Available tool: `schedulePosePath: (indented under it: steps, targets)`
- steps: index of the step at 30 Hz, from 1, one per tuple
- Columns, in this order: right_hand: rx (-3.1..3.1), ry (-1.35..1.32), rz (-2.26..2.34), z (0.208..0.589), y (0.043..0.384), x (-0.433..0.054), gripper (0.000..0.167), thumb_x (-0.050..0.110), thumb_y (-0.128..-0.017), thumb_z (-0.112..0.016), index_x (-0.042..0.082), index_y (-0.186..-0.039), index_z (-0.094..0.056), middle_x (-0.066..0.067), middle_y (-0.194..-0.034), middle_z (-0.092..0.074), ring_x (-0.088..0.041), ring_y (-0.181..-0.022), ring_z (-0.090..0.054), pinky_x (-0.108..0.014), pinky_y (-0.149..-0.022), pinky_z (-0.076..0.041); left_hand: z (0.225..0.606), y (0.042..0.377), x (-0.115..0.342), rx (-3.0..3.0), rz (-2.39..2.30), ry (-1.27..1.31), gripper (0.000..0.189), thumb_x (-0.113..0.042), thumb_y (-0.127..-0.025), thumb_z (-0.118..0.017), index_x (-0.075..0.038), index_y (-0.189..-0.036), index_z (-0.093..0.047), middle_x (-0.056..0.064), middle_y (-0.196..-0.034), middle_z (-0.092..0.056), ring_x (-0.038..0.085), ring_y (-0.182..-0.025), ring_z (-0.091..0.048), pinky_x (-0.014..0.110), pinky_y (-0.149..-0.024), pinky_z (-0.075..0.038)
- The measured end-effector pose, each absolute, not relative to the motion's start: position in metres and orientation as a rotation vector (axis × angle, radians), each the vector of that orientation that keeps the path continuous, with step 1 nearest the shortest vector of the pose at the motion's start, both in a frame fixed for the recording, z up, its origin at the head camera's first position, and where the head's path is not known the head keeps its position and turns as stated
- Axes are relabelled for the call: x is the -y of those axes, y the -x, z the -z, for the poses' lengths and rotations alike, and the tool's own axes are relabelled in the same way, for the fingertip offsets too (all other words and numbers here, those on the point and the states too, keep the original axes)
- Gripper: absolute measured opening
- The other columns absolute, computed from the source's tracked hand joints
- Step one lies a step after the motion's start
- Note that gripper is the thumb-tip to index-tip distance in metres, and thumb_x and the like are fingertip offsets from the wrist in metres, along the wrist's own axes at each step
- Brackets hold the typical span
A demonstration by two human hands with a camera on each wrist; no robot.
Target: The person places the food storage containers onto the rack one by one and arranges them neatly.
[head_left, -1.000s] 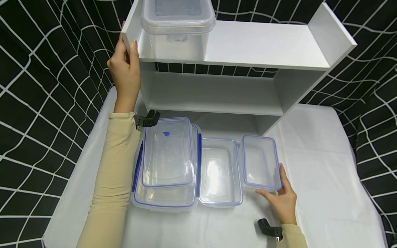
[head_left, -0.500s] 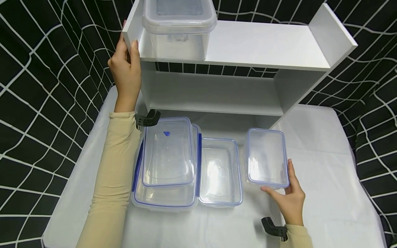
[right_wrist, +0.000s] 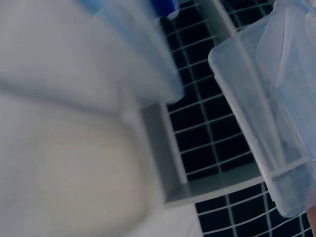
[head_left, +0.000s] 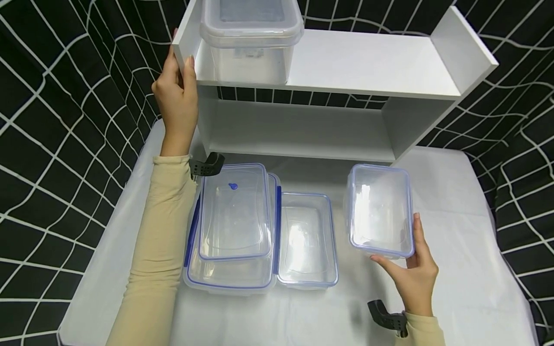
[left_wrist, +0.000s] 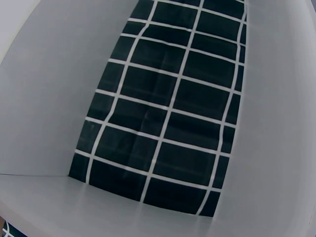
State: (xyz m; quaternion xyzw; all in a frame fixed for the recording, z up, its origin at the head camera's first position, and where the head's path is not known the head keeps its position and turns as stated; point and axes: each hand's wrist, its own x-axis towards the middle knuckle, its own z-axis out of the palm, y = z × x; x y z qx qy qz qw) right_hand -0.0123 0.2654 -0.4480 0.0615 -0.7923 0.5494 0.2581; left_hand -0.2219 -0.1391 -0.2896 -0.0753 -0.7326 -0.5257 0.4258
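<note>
My left hand (head_left: 178, 103) grips the upper left side panel (head_left: 188, 45) of a white shelf unit, thumb in front and fingers behind. With my right hand (head_left: 413, 276) I hold a small clear plastic food container (head_left: 381, 209) with a pale blue rim by its near right corner. It is raised over the cloth in front of the shelf's lower right part. In the right wrist view that container (right_wrist: 249, 94) shows at the right edge, with a fingertip low beside it. The left wrist view shows only shelf boards (left_wrist: 276, 123) and the grid cloth behind, not the hand.
A clear container with lid (head_left: 251, 53) stands on the top board's left. On the white cloth (head_left: 459, 230) are a large blue-clipped container (head_left: 233, 276), a smaller lidded box (head_left: 235, 211) upon it, and a clear container (head_left: 307, 240) beside. The middle shelf (head_left: 298, 129) lies above them.
My right hand has moved rightward and toward the shelf with the small container, which looks larger and higher now. My left hand stays on the side panel.
</note>
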Motion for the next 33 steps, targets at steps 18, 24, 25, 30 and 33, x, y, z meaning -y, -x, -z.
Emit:
schedulePosePath:
  steps: [18, 24, 25, 30, 33]
  targets:
    - [1.806, -0.289, -1.72, 0.413, 0.016, -0.249, 0.102, 0.011, -0.054, -0.09, -0.009, -0.139, -0.038, -0.026, -0.144, -0.034, -0.027, -0.13, -0.041, -0.023, -0.1, -0.04, 0.289, 0.222, 0.14, 1.851, 1.283, 0.179, 0.039, -0.01, -0.097, -0.051, 0.003, -0.133, -0.05, 0.016, -0.121, -0.062, 0.014, -0.109, -0.059, 0.025, -0.09, -0.048]
    - [1.86, -0.353, -1.566, 0.4, 0.018, -0.244, 0.104, 0.022, -0.055, -0.09, -0.01, -0.138, -0.038, -0.029, -0.142, -0.036, -0.032, -0.128, -0.043, -0.026, -0.098, -0.042, 0.289, 0.222, 0.14, 1.852, 1.279, 0.175, 0.039, -0.011, -0.097, -0.052, 0.003, -0.133, -0.051, 0.016, -0.121, -0.062, 0.014, -0.109, -0.059, 0.025, -0.09, -0.048]
    - [1.862, -0.366, -1.532, 0.397, 0.019, -0.242, 0.104, 0.024, -0.054, -0.09, -0.011, -0.138, -0.038, -0.03, -0.141, -0.037, -0.033, -0.127, -0.043, -0.026, -0.097, -0.043, 0.289, 0.222, 0.14, 1.856, 1.27, 0.171, 0.039, -0.011, -0.097, -0.052, 0.003, -0.133, -0.051, 0.016, -0.121, -0.062, 0.014, -0.109, -0.059, 0.025, -0.09, -0.048]
    - [1.818, -0.435, -1.453, 0.379, 0.025, -0.229, 0.105, 0.028, -0.054, -0.09, -0.014, -0.135, -0.04, -0.033, -0.138, -0.039, -0.037, -0.124, -0.046, -0.027, -0.095, -0.045, 0.29, 0.222, 0.14, 1.853, 1.275, 0.195, 0.039, -0.011, -0.097, -0.051, 0.003, -0.134, -0.05, 0.017, -0.121, -0.062, 0.015, -0.11, -0.059, 0.025, -0.091, -0.048]
    - [1.742, -0.482, -1.507, 0.369, 0.029, -0.22, 0.103, 0.023, -0.052, -0.092, -0.016, -0.133, -0.041, -0.033, -0.137, -0.04, -0.038, -0.124, -0.046, -0.028, -0.095, -0.045, 0.29, 0.223, 0.141, 1.844, 1.292, 0.199, 0.038, -0.011, -0.097, -0.051, 0.003, -0.133, -0.051, 0.017, -0.121, -0.061, 0.015, -0.111, -0.059, 0.026, -0.092, -0.047]
